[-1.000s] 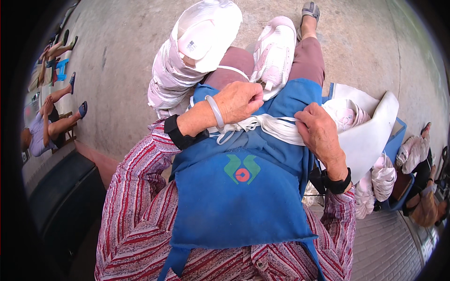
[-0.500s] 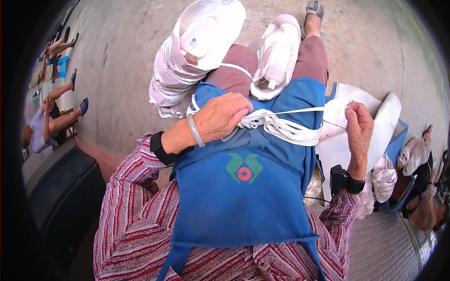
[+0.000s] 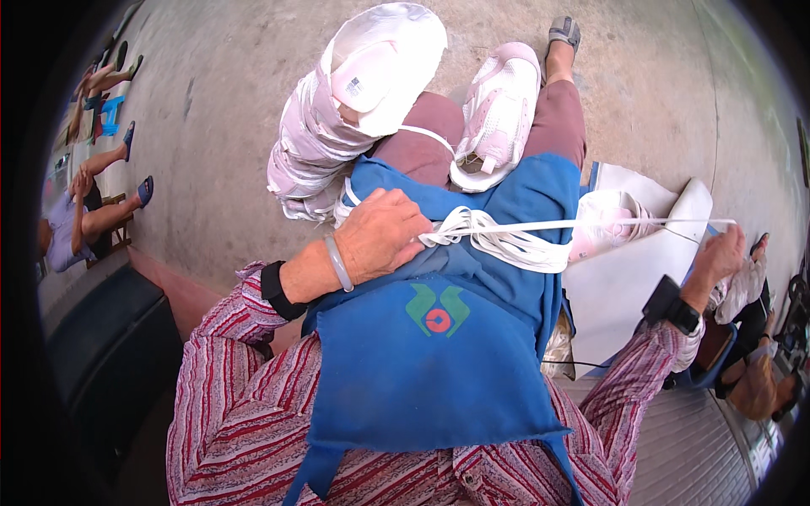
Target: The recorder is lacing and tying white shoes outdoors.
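Across my lap, on a blue apron (image 3: 396, 371), lies a bundle of white shoelaces (image 3: 515, 246). My left hand (image 3: 384, 236) is closed on the left end of this bundle. Out to the right, my right hand (image 3: 721, 253) pinches the end of one shoelace (image 3: 624, 223), which runs taut and nearly level from the bundle. Beyond the bundle, a pink and white sneaker (image 3: 499, 114) without laces in its upper part rests against my leg. A stack of nested pink and white shoe uppers (image 3: 316, 126) leans at the left, with a loose lace trailing from it.
Right of my lap, a container lined with white sheet (image 3: 616, 295) holds another pale pink shoe (image 3: 603, 221). A dark padded seat (image 3: 118, 363) stands at the left. Seated people (image 3: 84, 202) are at the far left, and another person (image 3: 764, 379) is at the right.
My right hand has moved outward to the right, drawing a longer stretch of shoelace from the bundle. My left hand has shifted slightly left and down, still gripping the bundle.
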Demonstrator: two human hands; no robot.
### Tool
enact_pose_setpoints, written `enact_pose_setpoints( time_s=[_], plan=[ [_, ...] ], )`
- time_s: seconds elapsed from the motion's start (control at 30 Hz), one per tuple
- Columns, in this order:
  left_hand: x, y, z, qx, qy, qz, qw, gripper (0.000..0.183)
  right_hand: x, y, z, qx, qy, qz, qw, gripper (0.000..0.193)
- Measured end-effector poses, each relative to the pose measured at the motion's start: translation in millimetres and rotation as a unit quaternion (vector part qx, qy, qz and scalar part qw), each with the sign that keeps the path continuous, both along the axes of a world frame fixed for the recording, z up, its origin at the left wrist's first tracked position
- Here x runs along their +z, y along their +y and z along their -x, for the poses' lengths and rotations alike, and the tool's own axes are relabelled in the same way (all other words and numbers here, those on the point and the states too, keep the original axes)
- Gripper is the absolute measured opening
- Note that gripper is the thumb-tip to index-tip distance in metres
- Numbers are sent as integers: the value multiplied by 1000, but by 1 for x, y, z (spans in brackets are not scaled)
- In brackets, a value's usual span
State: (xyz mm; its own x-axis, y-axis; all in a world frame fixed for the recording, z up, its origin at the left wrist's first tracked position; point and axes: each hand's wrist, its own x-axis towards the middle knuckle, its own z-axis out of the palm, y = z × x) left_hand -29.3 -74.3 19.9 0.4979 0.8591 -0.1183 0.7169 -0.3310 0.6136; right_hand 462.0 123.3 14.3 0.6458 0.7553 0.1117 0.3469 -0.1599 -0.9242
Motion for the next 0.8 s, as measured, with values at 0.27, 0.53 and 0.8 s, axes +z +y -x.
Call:
enact_pose_setpoints(
  time_s=[0.27, 0.53, 0.8],
  plan=[
    [24, 35, -21, 85, -112, 63, 988, 44, 70, 2, 108, 202, 272, -117, 934, 6],
    [47, 101, -55, 89, -302, -130, 940, 31, 110, -78, 266, 527, 240, -43, 814, 11],
    [82, 100, -1, 195, -485, 329, 786, 26, 55, -54, 281, 563, 279, 42, 777, 48]
  ],
)
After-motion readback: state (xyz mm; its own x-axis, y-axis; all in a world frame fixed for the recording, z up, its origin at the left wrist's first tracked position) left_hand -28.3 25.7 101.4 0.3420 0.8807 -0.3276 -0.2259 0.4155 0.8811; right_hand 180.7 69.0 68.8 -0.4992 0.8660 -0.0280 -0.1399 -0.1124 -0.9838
